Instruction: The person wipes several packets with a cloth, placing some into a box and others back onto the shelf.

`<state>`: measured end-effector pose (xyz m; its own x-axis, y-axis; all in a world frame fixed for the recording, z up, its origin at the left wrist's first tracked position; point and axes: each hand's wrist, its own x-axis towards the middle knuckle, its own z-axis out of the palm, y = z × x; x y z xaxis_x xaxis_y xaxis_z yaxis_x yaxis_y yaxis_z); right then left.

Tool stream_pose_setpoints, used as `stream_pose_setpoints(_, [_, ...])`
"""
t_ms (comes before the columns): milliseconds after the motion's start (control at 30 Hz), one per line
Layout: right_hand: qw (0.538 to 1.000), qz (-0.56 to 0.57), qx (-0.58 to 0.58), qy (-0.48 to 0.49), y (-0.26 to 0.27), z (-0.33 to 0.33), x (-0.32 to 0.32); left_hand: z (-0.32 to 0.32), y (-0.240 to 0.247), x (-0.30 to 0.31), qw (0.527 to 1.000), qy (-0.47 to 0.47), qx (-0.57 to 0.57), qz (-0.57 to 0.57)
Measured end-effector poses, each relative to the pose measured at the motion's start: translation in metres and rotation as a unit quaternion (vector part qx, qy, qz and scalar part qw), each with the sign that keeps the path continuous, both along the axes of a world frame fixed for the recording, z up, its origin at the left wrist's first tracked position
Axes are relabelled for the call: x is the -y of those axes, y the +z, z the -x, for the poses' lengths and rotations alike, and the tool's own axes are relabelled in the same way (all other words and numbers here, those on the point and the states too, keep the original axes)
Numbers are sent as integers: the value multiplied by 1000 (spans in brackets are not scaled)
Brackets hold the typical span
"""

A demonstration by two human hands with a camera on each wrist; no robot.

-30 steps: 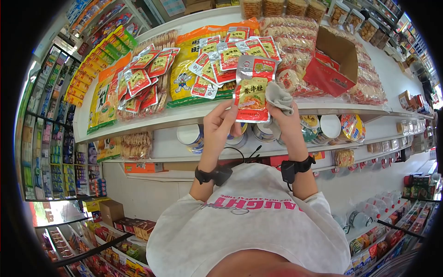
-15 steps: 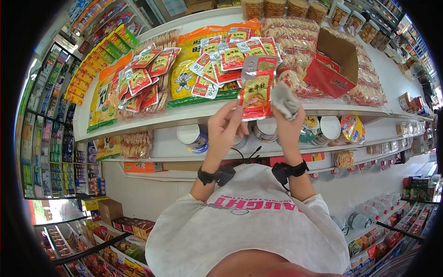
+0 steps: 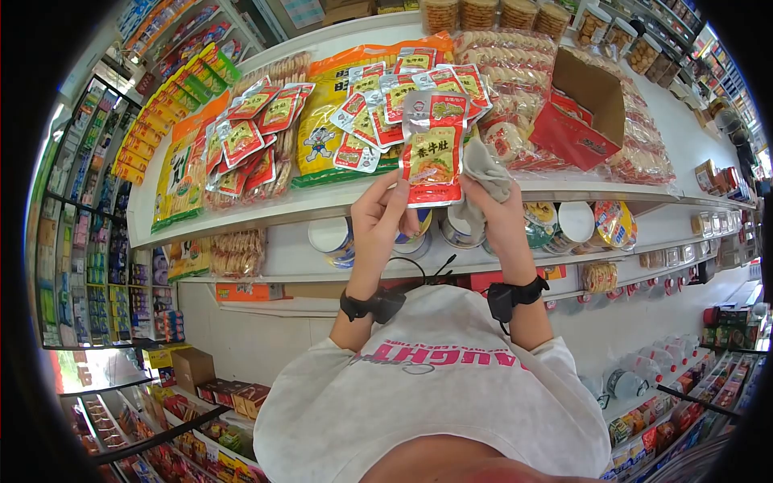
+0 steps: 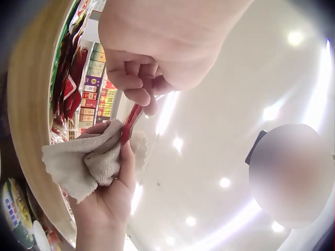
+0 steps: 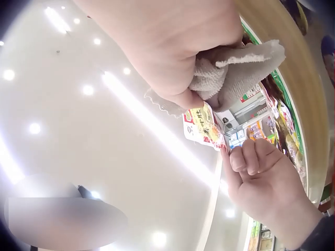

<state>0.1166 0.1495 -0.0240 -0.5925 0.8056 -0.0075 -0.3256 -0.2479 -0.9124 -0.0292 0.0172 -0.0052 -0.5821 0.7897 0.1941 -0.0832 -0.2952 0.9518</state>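
Note:
My left hand (image 3: 378, 211) pinches a red and silver snack packet (image 3: 433, 153) by its lower left edge, its printed face toward the head camera. A crumpled grey cloth (image 3: 485, 171) is bunched in my right hand (image 3: 501, 216), right at the packet's right edge. In the left wrist view the packet (image 4: 131, 121) shows edge-on between the two hands, with the cloth (image 4: 86, 159) folded around the right hand's fingers. The right wrist view has the cloth (image 5: 235, 73) under the right hand and the packet (image 5: 201, 125) beside its thumb.
Similar small packets lie in a pile (image 3: 241, 137) at left and another (image 3: 403, 101) behind the held one, on large yellow snack bags (image 3: 318, 145). An open red box (image 3: 580, 121) stands at right on bagged round crackers (image 3: 515, 88). Tubs (image 3: 332, 235) sit on the shelf below.
Half a second ago the packet was tilted and blurred, with the cloth apart at its right. Now the packet faces up again, slightly further left, and the cloth is at its right edge.

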Motion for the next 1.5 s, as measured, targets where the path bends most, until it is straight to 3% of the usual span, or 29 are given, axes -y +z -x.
stream_pose_setpoints(200, [984, -151, 78, -47, -4, 0, -2, -3, -3, -1, 1000, -9, 0, 29])
stream_pose_setpoints(300, [980, -174, 70, -70, -1, 3, 0, -5, -3, -3, 1000, -16, 2, 15])
stream_pose_setpoints(400, [991, -118, 36, -59, -7, 4, -4, -4, -5, -4, 999, -35, 3, 36])
stream_pose_setpoints(800, [984, -162, 30, -61, -1, 2, -2, -2, -6, -2, 997, -53, -2, 49])
stream_pose_setpoints(1000, [992, -109, -10, -68, 1, 12, -3, 4, -4, 2, 995, -47, -56, 64])
stream_pose_setpoints(1100, [994, 9, -7, -108, 12, 34, 13, 14, -3, 10, 994, 2, -56, 95])
stream_pose_setpoints(1233, [993, -109, 45, 30, 18, 57, 21, 32, -9, 27, 990, 112, -6, 81])
stream_pose_setpoints(1367, [971, -200, 56, 118, 10, 91, 33, 46, -8, 53, 985, 161, -4, 66])
stream_pose_setpoints(1500, [968, -150, 62, 191, 17, 124, 52, 58, -15, 75, 974, 221, 10, 55])
